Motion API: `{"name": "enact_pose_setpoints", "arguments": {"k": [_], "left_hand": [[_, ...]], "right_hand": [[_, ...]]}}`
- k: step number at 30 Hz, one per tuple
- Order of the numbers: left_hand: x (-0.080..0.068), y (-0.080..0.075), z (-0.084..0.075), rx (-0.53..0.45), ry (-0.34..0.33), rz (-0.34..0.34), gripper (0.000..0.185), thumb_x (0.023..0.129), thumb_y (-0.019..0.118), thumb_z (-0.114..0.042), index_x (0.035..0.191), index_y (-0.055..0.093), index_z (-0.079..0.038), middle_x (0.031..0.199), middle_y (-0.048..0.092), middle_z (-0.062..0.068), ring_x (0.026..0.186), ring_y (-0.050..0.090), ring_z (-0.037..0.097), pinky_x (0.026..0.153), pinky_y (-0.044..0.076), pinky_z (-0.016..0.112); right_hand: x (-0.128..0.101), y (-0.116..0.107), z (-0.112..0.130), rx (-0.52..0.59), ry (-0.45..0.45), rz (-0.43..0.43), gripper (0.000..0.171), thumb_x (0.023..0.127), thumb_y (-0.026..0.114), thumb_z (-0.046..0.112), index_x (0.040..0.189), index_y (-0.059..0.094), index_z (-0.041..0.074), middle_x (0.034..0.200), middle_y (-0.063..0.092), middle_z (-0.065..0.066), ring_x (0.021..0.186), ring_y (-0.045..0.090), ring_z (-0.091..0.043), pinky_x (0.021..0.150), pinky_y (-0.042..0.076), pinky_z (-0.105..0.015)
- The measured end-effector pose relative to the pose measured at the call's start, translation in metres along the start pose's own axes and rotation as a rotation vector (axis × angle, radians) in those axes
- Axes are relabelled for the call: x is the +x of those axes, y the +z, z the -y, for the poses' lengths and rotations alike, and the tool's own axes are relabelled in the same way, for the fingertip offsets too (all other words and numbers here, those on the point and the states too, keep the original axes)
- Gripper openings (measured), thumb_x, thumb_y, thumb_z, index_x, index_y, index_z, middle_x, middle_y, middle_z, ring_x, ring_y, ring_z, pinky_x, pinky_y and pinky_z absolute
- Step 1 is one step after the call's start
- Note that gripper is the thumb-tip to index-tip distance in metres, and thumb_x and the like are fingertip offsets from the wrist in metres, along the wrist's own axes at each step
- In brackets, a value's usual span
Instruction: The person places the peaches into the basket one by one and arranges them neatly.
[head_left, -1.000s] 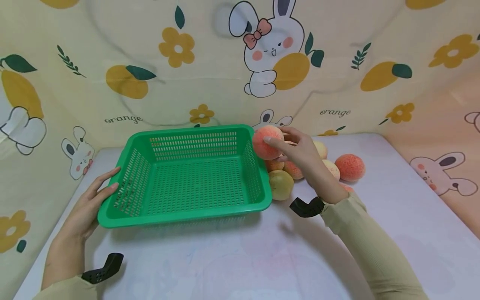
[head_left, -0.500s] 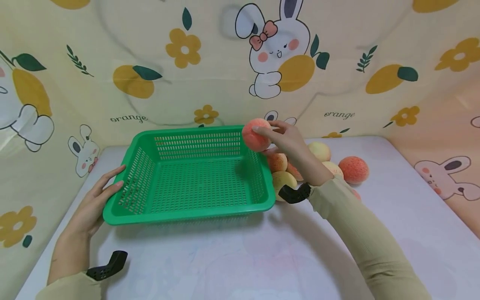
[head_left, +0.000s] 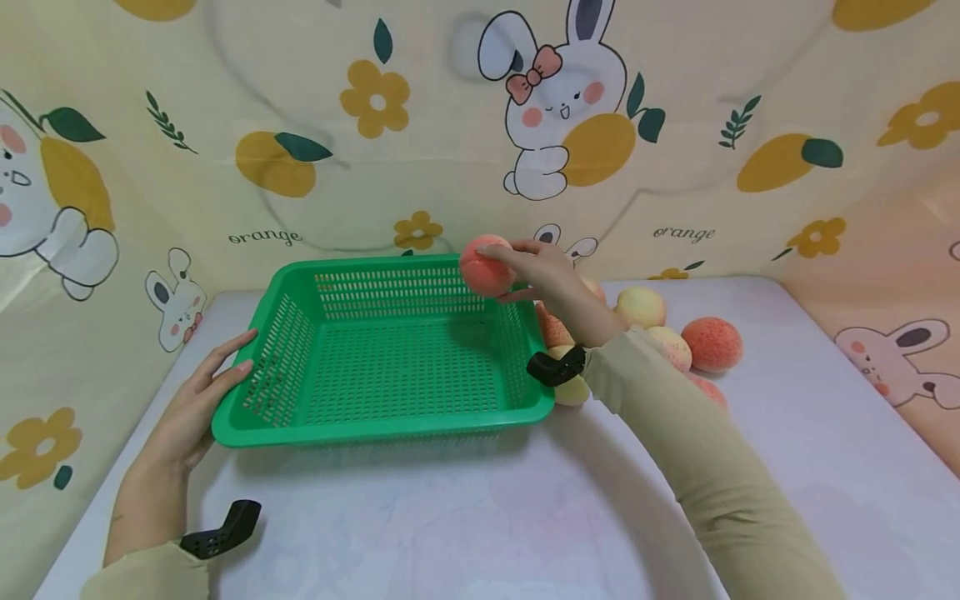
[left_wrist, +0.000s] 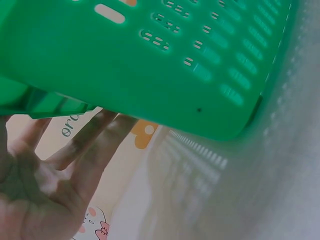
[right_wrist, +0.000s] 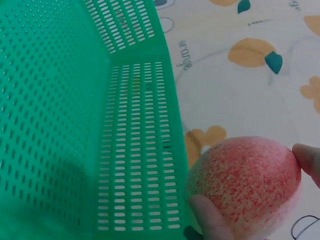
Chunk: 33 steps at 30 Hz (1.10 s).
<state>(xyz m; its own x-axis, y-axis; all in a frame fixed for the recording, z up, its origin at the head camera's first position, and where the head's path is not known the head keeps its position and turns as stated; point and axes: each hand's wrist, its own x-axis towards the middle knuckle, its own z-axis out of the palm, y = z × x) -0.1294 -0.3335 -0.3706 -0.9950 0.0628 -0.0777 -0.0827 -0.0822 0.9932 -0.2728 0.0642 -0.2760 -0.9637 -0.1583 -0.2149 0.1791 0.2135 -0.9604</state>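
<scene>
My right hand [head_left: 551,279] pinches a pink-red peach [head_left: 483,271] between thumb and fingers. It holds the peach over the back right corner of a green plastic basket [head_left: 382,429]. Close up in the right wrist view, the speckled peach [right_wrist: 250,185] shows beside the slotted basket wall [right_wrist: 137,145]. My left hand [head_left: 183,412] grips the basket's left rim, thumb on top. From the left wrist, that hand's fingers [left_wrist: 95,155] show extended under the rim. No fruit shows inside the basket.
Right of the basket lie several fruits, including a red peach [head_left: 712,344], a pale yellow one [head_left: 641,307] and a yellow-green one [head_left: 572,392] partly behind the wrist camera. A patterned cloth [head_left: 442,125] hangs behind the white tabletop [head_left: 420,517].
My right hand has carried the peach leftward from the basket's right edge to over its back right corner. My left hand keeps its hold on the rim. The head view has shifted slightly.
</scene>
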Motion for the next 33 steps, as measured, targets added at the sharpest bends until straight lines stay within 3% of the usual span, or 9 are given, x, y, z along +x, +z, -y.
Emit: {"name": "enact_pose_setpoints", "arguments": {"k": [9,14,17,24,33], "left_hand": [[0.001,-0.002,0.000,-0.010,-0.009,0.013,0.044,0.102,0.048,-0.021,0.142,0.041,-0.036,0.101,0.065,-0.009,0.075,0.070,0.012,0.061,0.058,0.027],[0.001,-0.002,0.000,-0.030,-0.006,0.021,0.043,0.102,0.048,-0.020,0.141,0.042,-0.036,0.101,0.065,-0.008,0.075,0.070,0.012,0.061,0.058,0.027],[0.001,-0.001,0.000,-0.036,-0.003,0.022,0.043,0.102,0.048,-0.020,0.141,0.042,-0.035,0.101,0.065,-0.008,0.075,0.070,0.012,0.061,0.058,0.027],[0.002,-0.001,0.001,-0.033,-0.017,0.013,0.044,0.101,0.049,-0.021,0.142,0.042,-0.035,0.102,0.065,-0.008,0.076,0.070,0.011,0.062,0.058,0.026],[0.002,-0.002,0.001,-0.053,0.002,0.047,0.044,0.102,0.047,-0.019,0.143,0.041,-0.033,0.104,0.063,-0.006,0.078,0.069,0.012,0.063,0.058,0.027]], "right_hand": [[0.012,0.023,-0.008,0.037,0.020,0.055,0.062,0.088,0.069,0.027,0.136,0.042,0.000,0.141,0.035,-0.021,0.110,0.057,-0.030,0.084,0.056,-0.046],[0.012,0.036,-0.009,0.050,0.096,0.085,0.064,0.088,0.069,0.024,0.139,0.039,-0.001,0.138,0.043,-0.017,0.114,0.051,-0.029,0.089,0.053,-0.049],[0.014,0.041,-0.009,0.039,0.122,0.094,0.059,0.088,0.070,0.024,0.136,0.046,0.000,0.136,0.047,-0.016,0.115,0.052,-0.030,0.089,0.053,-0.048],[0.019,0.049,-0.013,0.074,0.216,0.062,0.066,0.088,0.070,0.020,0.142,0.037,0.001,0.149,0.034,-0.012,0.132,0.040,-0.028,0.090,0.053,-0.049],[0.028,0.053,-0.016,0.036,0.306,0.080,0.066,0.088,0.068,0.013,0.142,0.033,-0.002,0.149,0.032,-0.016,0.134,0.038,-0.034,0.094,0.049,-0.053]]}}
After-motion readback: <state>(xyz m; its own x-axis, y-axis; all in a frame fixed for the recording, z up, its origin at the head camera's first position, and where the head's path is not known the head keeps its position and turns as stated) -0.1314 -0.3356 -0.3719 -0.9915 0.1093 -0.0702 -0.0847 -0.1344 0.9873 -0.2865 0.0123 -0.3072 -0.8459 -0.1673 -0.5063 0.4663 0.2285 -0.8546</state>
